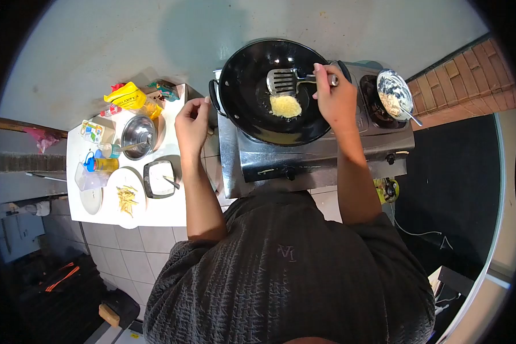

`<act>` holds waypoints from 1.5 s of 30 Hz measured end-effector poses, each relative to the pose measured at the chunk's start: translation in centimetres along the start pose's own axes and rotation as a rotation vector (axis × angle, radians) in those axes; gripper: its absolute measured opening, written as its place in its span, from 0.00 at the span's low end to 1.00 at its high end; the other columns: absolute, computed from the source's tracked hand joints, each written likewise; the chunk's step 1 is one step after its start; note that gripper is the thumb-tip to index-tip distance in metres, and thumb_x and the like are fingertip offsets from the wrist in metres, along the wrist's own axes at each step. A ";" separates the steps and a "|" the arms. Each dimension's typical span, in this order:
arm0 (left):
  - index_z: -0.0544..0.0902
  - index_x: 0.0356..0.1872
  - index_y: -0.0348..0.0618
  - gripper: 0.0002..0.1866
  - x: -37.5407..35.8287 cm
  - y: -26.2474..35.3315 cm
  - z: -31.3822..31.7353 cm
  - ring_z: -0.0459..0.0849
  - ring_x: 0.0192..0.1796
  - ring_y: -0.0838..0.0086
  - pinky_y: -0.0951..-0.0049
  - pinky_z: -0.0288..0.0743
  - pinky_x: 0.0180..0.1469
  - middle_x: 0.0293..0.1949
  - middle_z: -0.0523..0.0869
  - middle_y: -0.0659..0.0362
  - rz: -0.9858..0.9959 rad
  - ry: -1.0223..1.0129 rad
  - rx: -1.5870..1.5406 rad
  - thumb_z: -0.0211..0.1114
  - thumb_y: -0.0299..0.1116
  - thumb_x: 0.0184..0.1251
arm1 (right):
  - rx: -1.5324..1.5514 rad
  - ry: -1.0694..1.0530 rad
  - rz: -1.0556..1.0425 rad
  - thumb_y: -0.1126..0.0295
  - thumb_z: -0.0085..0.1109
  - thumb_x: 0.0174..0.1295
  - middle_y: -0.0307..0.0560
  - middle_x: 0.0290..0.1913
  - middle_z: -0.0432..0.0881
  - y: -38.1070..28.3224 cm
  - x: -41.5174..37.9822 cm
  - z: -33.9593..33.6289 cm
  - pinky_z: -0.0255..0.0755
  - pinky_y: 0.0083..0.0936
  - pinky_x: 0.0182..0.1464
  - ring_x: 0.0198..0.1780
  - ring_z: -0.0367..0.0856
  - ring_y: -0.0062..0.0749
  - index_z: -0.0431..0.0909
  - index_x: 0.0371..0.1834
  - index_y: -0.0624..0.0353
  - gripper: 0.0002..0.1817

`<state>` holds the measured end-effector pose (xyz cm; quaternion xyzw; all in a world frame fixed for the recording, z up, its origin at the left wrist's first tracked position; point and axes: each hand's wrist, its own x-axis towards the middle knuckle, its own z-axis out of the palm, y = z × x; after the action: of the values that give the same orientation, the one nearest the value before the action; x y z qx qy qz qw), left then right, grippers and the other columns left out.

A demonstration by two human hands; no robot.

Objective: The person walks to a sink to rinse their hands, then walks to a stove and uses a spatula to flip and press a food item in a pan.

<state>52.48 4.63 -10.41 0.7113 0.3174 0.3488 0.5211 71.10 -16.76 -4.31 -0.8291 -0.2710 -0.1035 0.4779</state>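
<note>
A black wok (241, 123) stands on the steel stove (232, 166). Near its middle lies a yellow patty (285, 106). My right hand (333, 100) is closed round the handle of a slotted metal spatula (282, 81), whose blade is in the wok just behind the patty. At the wok's left handle (215, 98) is my left hand (194, 120), its thumb and forefinger pinched together; whether they grip the handle or something small cannot be made out.
A bowl (394, 92) with white mixture and a spoon sits on the right burner. The white table (166, 215) at left holds a metal bowl (139, 136), a plate of fries (127, 198), a black-rimmed dish (159, 179), bottles and packets. A brick wall (461, 83) stands at right.
</note>
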 end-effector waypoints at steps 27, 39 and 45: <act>0.83 0.34 0.33 0.13 -0.3 0.4 0.1 0.67 0.25 0.87 0.85 0.61 0.27 0.21 0.75 0.69 0.004 -0.001 -0.005 0.66 0.36 0.65 | -0.042 0.049 0.080 0.58 0.55 0.67 0.43 0.20 0.80 0.8 -1.2 -1.9 0.69 0.19 0.23 0.18 0.79 0.23 0.81 0.35 0.64 0.18; 0.83 0.34 0.32 0.13 -0.4 0.9 -0.1 0.67 0.25 0.87 0.84 0.61 0.27 0.21 0.75 0.68 0.023 0.025 0.039 0.66 0.35 0.64 | 0.002 0.111 -0.018 0.61 0.58 0.64 0.52 0.17 0.76 1.0 -1.3 -1.3 0.67 0.32 0.23 0.19 0.77 0.48 0.79 0.29 0.60 0.13; 0.83 0.34 0.32 0.12 -0.4 0.7 0.0 0.67 0.25 0.87 0.84 0.61 0.27 0.21 0.76 0.68 0.032 0.030 0.040 0.66 0.35 0.64 | -0.007 0.090 -0.007 0.58 0.55 0.67 0.43 0.20 0.81 0.6 -1.5 -1.6 0.70 0.19 0.23 0.17 0.78 0.22 0.81 0.34 0.63 0.17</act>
<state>52.32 4.16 -9.84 0.7213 0.3208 0.3612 0.4965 70.31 -18.88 -4.64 -0.8245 -0.2517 -0.1431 0.4862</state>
